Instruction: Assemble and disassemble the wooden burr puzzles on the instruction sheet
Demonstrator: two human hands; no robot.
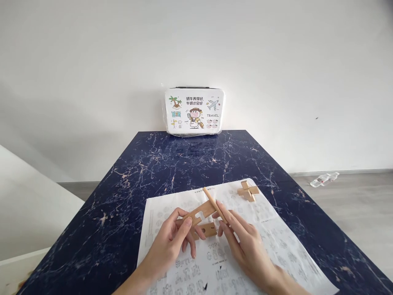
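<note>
My left hand (170, 239) is closed on a notched wooden puzzle piece (196, 214), pinched between thumb and fingers and tilted up to the right. In my right hand (245, 235) is a thin wooden stick (213, 203), slanting up to the left. It crosses the far end of the notched piece; whether the two are joined I cannot tell. Just below my left fingers is another wooden block (209, 230) with a round hole and a slot, partly covered by those fingers. Under both hands lies a white printed instruction sheet (172, 207).
An assembled cross-shaped wooden puzzle (248, 191) sits at the sheet's far right corner. A white cartoon-printed case (181, 127) stands against the wall at the back of the dark blue marbled table (129, 176). On the floor at right lies a clear plastic bottle (324, 179).
</note>
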